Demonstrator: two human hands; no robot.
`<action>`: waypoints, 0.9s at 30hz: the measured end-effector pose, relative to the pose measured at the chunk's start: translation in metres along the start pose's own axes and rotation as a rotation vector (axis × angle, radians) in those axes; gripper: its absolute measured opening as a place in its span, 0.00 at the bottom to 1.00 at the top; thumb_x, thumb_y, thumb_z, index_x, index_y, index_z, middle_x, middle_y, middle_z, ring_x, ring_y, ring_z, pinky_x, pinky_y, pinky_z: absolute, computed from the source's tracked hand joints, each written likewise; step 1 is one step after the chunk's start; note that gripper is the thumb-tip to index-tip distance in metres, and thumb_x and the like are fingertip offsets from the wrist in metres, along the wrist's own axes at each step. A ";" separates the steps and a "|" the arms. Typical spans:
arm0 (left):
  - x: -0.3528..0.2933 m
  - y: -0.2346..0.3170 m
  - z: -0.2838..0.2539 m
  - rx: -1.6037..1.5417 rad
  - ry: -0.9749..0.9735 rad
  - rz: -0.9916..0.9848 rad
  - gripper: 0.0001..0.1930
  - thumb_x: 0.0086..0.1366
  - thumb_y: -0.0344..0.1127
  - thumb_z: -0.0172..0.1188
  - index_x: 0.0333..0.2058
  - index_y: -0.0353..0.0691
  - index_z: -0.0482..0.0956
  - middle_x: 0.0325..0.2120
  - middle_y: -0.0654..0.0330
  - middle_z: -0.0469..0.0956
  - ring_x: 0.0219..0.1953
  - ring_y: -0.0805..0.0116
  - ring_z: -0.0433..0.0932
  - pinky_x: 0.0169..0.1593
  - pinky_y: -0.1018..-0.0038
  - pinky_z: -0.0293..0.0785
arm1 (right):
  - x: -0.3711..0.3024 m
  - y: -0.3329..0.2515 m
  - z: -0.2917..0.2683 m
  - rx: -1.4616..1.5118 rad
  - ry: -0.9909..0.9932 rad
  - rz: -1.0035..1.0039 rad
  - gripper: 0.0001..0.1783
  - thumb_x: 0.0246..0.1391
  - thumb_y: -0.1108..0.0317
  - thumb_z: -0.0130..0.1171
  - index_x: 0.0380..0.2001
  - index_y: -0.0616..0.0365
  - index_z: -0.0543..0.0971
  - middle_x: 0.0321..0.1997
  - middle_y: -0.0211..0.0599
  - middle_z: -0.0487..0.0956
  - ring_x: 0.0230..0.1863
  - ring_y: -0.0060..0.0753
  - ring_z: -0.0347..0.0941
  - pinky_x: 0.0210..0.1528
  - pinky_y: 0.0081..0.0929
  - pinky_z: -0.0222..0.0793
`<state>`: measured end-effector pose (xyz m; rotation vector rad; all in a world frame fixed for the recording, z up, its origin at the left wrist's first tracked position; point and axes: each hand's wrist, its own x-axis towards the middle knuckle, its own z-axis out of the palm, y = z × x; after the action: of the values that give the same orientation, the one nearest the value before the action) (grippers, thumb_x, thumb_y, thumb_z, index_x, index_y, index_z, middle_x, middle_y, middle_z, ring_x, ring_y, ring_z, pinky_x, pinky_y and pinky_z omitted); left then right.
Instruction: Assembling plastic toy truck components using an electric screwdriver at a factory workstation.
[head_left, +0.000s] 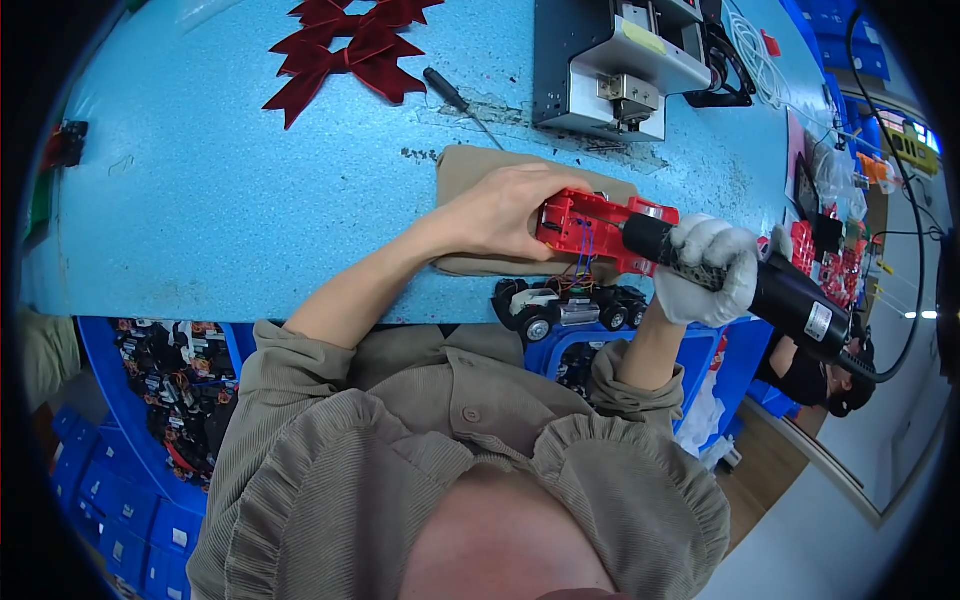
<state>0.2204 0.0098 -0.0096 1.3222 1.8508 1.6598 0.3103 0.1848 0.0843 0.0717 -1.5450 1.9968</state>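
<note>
My bare left hand (505, 210) is closed on the left end of a red plastic toy-truck body (572, 235), which lies with its hollow inside facing up. In a white glove, my right hand (708, 270) wraps round a black electric screwdriver (800, 308). The tool's front end points left into the red body; its bit is hard to make out. Thin coloured wires run from the body to a black wheeled chassis (575, 310) at the table's near edge. A folded brown cloth (462, 178) lies beneath the body.
A hand screwdriver (447, 90) and dark red velvet bows (352, 58) lie farther back on the blue table (250, 190). A metal machine (600, 85) stands behind my hands. Blue bins (150, 440) sit below the near edge. A cable (915, 310) loops at right, near another person (835, 380).
</note>
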 end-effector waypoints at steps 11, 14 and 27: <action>0.001 0.003 -0.015 0.045 -0.002 -0.027 0.33 0.38 0.37 0.68 0.48 0.40 0.69 0.40 0.53 0.73 0.43 0.56 0.72 0.48 0.65 0.68 | 0.021 0.014 0.023 0.078 -0.149 -0.072 0.03 0.53 0.69 0.45 0.31 0.54 0.66 0.19 0.36 0.67 0.20 0.32 0.64 0.28 0.33 0.63; 0.003 0.038 -0.034 -0.127 -0.030 -0.078 0.33 0.41 0.44 0.69 0.47 0.42 0.69 0.42 0.52 0.72 0.45 0.55 0.71 0.48 0.65 0.67 | -0.004 0.032 -0.002 -0.001 0.055 0.078 0.07 0.50 0.76 0.45 0.31 0.50 0.63 0.17 0.32 0.66 0.20 0.28 0.64 0.27 0.30 0.64; -0.004 0.011 0.005 -0.090 0.003 0.083 0.34 0.38 0.36 0.64 0.48 0.37 0.65 0.39 0.48 0.72 0.43 0.52 0.70 0.46 0.65 0.66 | 0.010 0.004 0.017 -0.265 -0.452 -0.379 0.11 0.47 0.64 0.56 0.28 0.62 0.73 0.26 0.48 0.75 0.32 0.37 0.72 0.37 0.32 0.68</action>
<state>0.2310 0.0085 -0.0023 1.3770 1.7227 1.7653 0.2945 0.1732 0.0904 0.6945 -1.8917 1.5279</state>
